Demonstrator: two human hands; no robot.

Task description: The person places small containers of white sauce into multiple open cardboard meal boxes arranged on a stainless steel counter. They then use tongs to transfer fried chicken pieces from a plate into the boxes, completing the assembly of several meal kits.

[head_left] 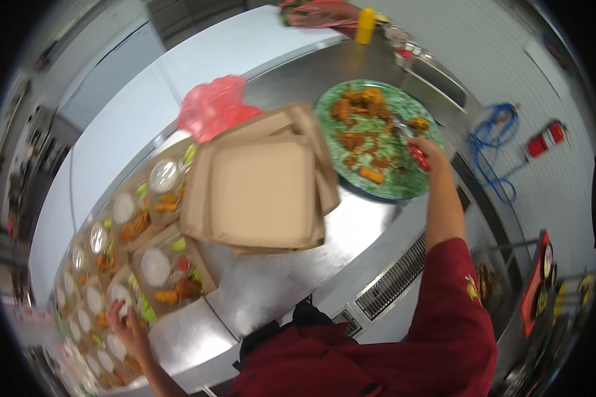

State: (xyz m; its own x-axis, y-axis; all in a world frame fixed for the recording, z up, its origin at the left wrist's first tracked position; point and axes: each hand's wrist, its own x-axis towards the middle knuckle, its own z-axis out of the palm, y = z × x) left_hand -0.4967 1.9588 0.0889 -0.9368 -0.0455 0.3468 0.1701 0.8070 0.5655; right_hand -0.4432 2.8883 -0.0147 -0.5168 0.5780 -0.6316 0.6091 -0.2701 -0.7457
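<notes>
At the right, my right hand is closed around a pair of metal tongs with red grips. The tongs' metal end reaches over a large round green platter of fried, orange-brown food pieces. I cannot make out whether the tips hold a piece. My left hand, its fingers apart and holding nothing visible, is over the lower left, close to open cardboard meal boxes. These contain round white-lidded cups, lettuce and fried pieces. Between the hands lies a stack of empty brown cardboard boxes.
A red plastic bag lies behind the box stack. Farther back on the steel counter stand a yellow bottle and a steel sink or tray. A blue hose and fire extinguisher are at the right wall.
</notes>
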